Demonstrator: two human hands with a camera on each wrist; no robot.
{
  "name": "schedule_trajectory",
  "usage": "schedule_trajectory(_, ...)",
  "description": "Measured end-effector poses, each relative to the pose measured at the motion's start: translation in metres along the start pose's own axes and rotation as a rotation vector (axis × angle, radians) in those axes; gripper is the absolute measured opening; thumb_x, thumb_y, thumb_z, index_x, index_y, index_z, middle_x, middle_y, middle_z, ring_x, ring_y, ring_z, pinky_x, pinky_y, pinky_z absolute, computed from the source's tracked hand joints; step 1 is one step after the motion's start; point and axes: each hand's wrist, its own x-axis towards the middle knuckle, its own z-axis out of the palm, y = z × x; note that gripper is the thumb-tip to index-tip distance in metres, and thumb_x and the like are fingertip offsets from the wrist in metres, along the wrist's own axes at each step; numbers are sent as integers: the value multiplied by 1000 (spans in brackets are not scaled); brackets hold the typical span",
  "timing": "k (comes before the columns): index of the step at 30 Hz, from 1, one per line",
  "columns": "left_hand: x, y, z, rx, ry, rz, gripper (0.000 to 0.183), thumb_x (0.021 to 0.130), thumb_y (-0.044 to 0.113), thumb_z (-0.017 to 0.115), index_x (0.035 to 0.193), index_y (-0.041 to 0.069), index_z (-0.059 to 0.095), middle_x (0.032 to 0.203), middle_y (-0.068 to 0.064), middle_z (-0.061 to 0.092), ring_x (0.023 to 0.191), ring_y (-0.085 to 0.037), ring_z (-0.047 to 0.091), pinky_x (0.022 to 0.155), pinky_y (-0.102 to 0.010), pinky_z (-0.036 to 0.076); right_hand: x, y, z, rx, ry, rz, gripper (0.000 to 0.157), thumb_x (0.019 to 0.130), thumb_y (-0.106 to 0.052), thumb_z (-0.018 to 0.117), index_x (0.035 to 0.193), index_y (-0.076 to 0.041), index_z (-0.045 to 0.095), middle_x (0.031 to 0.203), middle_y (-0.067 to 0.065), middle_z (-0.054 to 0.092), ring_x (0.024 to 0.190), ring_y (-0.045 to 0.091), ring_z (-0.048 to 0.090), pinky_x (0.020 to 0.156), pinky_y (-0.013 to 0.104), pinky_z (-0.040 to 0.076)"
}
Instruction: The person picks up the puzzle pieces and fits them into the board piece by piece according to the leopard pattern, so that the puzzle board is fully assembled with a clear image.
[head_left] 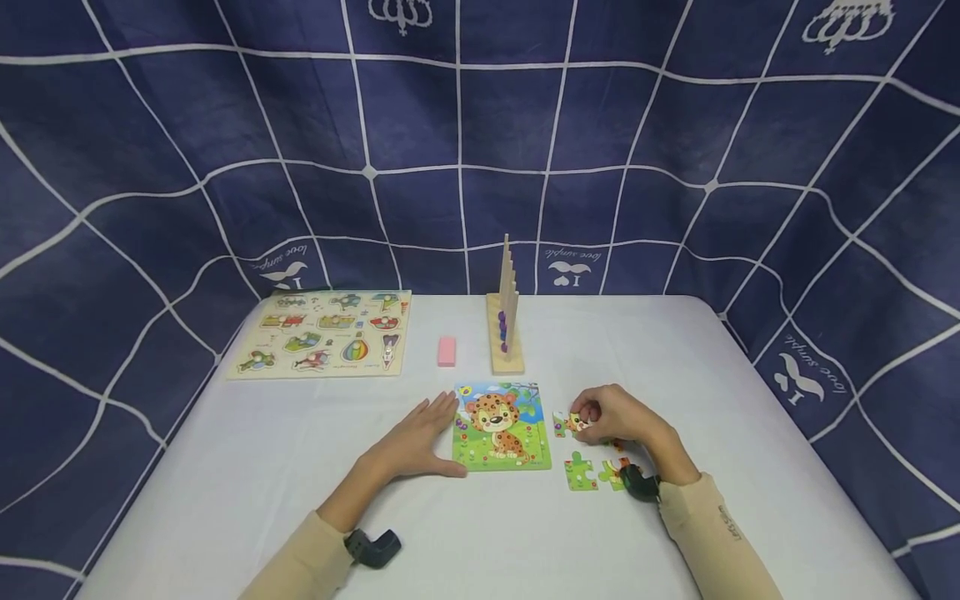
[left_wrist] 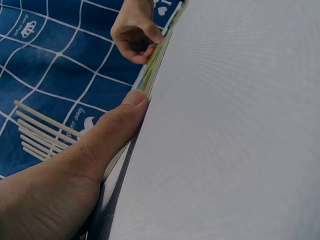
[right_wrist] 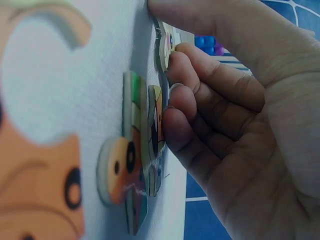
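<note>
A square leopard picture board [head_left: 501, 429] lies flat in front of me. My left hand [head_left: 416, 437] rests at its left side, fingers straight and spread, with the thumb tip at the lower left corner; in the left wrist view the thumb [left_wrist: 117, 125] lies along the edge. To the right of the board, my right hand [head_left: 617, 414] pinches a jigsaw piece [right_wrist: 166, 47] between thumb and fingers, just at the tabletop. Other jigsaw pieces [head_left: 581, 472] lie below and under that hand, partly hidden; some spotted orange ones [right_wrist: 135, 155] show close up in the right wrist view.
At the back left lies a wooden peg puzzle [head_left: 322, 335] with vehicle pictures. A pink block [head_left: 447, 352] sits right of it. Behind the board stands a wooden rack [head_left: 507, 362] with upright rods and a few purple and blue beads. A navy curtain [head_left: 480, 125] surrounds the white table.
</note>
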Motion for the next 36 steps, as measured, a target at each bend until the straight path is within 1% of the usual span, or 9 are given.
schedule_trajectory(9,1,-2,2,16,-2,6,122,67,79,66,154,6,22,163,-8,17,153,-25,14,126,-45,15,-1,-1,0,11,-5,-9,30,69,-17,86,94,-10,71,75,-4,60,69,10,53,58,20,48)
schedule_trajectory(18,1,-1,1,16,-4,3,123,67,81,64,155,7,22,164,-7,16,153,-23,13,126,-44,13,0,-2,1,6,13,18,29,69,-16,85,94,-11,71,75,-3,60,70,12,53,57,20,47)
schedule_trajectory(27,1,-1,1,12,2,-3,121,67,79,66,155,7,22,164,-7,17,153,-23,14,126,-44,14,1,-5,0,-5,24,4,29,70,-19,84,95,-11,71,75,-4,60,70,11,53,57,20,47)
schedule_trajectory(36,0,1,3,33,12,-8,123,66,82,64,155,8,22,164,-8,16,153,-24,15,126,-45,15,1,-11,0,-3,32,3,27,71,-17,84,94,-11,71,75,-4,59,70,11,53,57,19,46)
